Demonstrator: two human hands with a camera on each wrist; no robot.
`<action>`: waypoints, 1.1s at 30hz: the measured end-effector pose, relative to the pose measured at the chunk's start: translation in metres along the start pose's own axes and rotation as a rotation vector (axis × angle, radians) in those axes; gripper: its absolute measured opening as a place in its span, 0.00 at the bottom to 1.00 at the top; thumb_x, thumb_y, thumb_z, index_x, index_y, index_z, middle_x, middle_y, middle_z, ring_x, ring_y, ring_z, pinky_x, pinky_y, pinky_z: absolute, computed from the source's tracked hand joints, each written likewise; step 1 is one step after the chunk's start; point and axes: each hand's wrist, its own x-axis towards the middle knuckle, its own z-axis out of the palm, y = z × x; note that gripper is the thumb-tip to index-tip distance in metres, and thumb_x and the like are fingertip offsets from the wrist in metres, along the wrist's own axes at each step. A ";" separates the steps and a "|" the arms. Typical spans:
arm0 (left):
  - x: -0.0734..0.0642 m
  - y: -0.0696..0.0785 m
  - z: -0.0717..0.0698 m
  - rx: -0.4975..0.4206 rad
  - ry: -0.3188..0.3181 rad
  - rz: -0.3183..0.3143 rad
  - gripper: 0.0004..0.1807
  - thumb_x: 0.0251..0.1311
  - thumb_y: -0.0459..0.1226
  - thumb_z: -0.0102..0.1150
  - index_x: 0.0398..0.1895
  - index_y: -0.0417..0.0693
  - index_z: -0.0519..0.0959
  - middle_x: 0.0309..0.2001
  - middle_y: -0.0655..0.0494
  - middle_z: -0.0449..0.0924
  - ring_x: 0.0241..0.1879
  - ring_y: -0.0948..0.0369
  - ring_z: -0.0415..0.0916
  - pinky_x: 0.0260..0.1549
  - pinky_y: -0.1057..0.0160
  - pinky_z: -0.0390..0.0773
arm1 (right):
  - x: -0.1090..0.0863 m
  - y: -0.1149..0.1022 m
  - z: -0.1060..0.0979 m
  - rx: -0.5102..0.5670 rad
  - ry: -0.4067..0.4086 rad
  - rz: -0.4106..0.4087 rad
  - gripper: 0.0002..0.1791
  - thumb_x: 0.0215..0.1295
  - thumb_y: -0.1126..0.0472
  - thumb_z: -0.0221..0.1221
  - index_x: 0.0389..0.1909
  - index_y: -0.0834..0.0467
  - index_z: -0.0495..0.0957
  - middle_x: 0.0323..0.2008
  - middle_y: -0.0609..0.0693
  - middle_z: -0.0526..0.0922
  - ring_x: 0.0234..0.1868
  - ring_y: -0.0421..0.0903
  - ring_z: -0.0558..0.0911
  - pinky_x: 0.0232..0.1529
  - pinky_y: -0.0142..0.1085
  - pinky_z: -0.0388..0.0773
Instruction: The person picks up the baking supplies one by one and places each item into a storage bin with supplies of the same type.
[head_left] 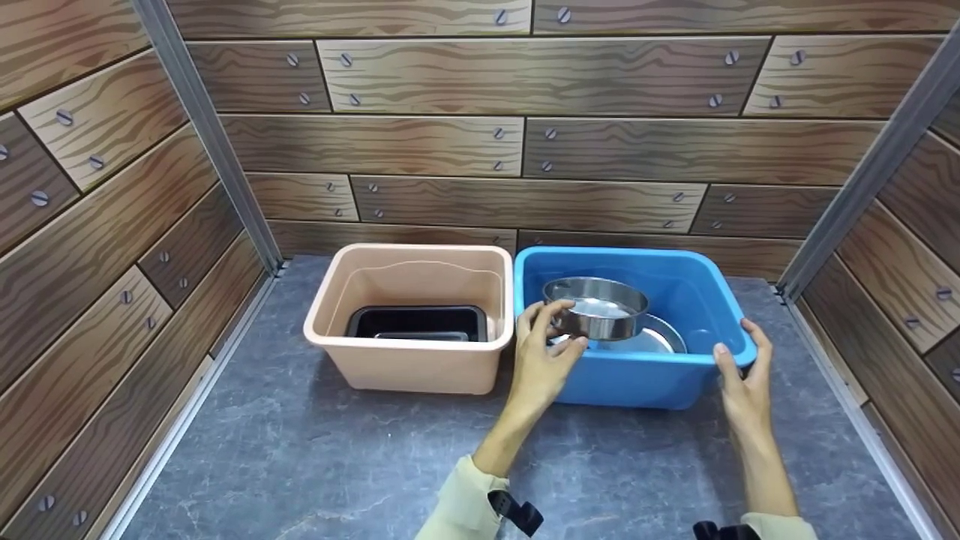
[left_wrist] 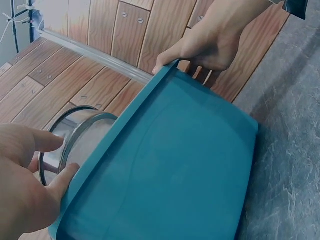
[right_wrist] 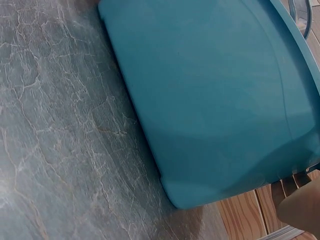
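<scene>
My left hand pinches the near left side of a round metal sieve, with the thumb toward me and the fingers around its wall. The sieve is held level at the mouth of a blue plastic bin. In the left wrist view, the underside of the sieve shows past the bin's rim. Below it in the bin lies a shiny round metal pan, partly hidden. My right hand grips the bin's front right rim corner, thumb over the rim and fingers outside.
Left of the blue bin stands a peach plastic bin, with a black rectangular baking pan inside. Both bins stand on a grey marbled surface. Wood-patterned panels close off the back and both sides.
</scene>
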 end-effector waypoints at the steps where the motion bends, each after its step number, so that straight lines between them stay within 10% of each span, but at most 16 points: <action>1: 0.001 0.000 0.000 0.003 -0.008 0.000 0.27 0.62 0.31 0.71 0.64 0.55 0.79 0.73 0.41 0.57 0.55 0.51 0.77 0.53 0.65 0.82 | 0.000 0.000 0.000 0.003 0.000 0.003 0.34 0.79 0.58 0.55 0.80 0.42 0.56 0.65 0.53 0.64 0.61 0.44 0.66 0.54 0.27 0.66; 33: 0.006 0.005 -0.001 0.104 -0.105 0.058 0.27 0.66 0.28 0.62 0.69 0.46 0.76 0.78 0.34 0.49 0.60 0.46 0.80 0.52 0.67 0.82 | 0.001 0.002 0.000 -0.020 0.005 -0.005 0.34 0.78 0.60 0.55 0.80 0.44 0.56 0.58 0.49 0.64 0.53 0.43 0.67 0.46 0.28 0.68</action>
